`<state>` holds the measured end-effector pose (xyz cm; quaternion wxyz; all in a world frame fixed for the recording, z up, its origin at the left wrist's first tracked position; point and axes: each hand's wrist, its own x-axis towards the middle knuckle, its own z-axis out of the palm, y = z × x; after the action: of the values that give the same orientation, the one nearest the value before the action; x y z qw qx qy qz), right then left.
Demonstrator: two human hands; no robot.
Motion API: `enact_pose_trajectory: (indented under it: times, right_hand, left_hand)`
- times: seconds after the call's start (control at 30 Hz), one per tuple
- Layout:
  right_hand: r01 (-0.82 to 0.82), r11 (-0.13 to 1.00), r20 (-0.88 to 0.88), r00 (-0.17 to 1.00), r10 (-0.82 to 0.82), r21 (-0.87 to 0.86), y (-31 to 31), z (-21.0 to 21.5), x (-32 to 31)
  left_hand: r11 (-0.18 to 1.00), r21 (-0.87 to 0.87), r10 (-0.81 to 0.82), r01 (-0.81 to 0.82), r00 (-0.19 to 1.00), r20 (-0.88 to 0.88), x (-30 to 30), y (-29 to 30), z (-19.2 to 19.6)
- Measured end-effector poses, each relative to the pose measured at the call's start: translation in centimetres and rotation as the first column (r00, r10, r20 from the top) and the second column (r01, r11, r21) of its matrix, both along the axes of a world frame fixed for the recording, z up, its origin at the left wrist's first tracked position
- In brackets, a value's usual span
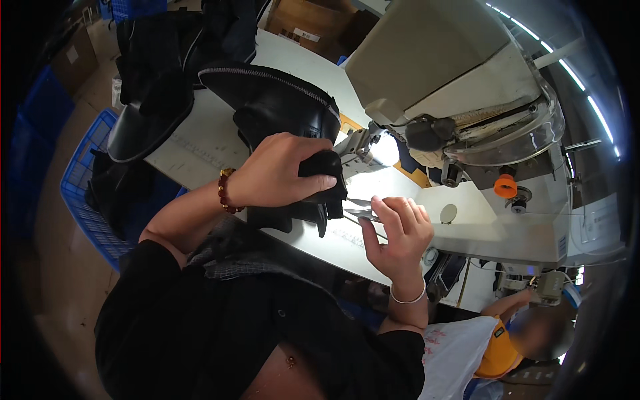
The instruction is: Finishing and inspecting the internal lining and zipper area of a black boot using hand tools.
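Note:
A black leather boot upper (280,97) with a zipper along its curved edge lies across the white table, by the sewing machine's head. My left hand (283,170) is closed round a folded part of it, thumb on top. Just to the right of that folded edge, my right hand (400,233) grips small metal thread snips (360,212) between thumb and fingers. The blades point left at the leather's edge; whether they touch it I cannot tell. Below my left hand, black flaps of the upper hang toward the table's near edge.
The sewing machine (440,73) fills the upper right, its lamp (385,150) lit. More black boot uppers (150,123) lie at the table's far left. A blue plastic basket (83,177) holding dark pieces stands left of the table. Another person (500,350) sits at the lower right.

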<state>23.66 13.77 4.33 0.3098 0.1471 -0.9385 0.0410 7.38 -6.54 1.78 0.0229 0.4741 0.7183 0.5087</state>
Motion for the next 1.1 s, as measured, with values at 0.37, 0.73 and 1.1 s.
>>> enact_pose_trajectory:
  times: [0.37, 0.73, 1.1]
  right_hand:
    - [-0.023, 0.996, -0.002, 1.000, 0.023, 0.088, -0.7, 1.0, -1.8]
    - [-0.055, 0.996, 0.002, 0.998, 0.055, 0.063, -1.1, 1.3, -2.3]
    - [-0.078, 0.992, 0.017, 0.997, 0.077, 0.102, -1.0, 1.7, -2.3]
  left_hand:
    - [1.000, 0.022, -0.010, 0.011, 0.999, -0.051, -0.2, 0.0, -0.2]
    - [1.000, 0.022, -0.014, 0.015, 0.999, -0.044, -0.2, -0.1, -0.2]
    - [0.999, 0.040, -0.029, 0.030, 0.999, -0.021, -0.3, -0.5, -0.3]
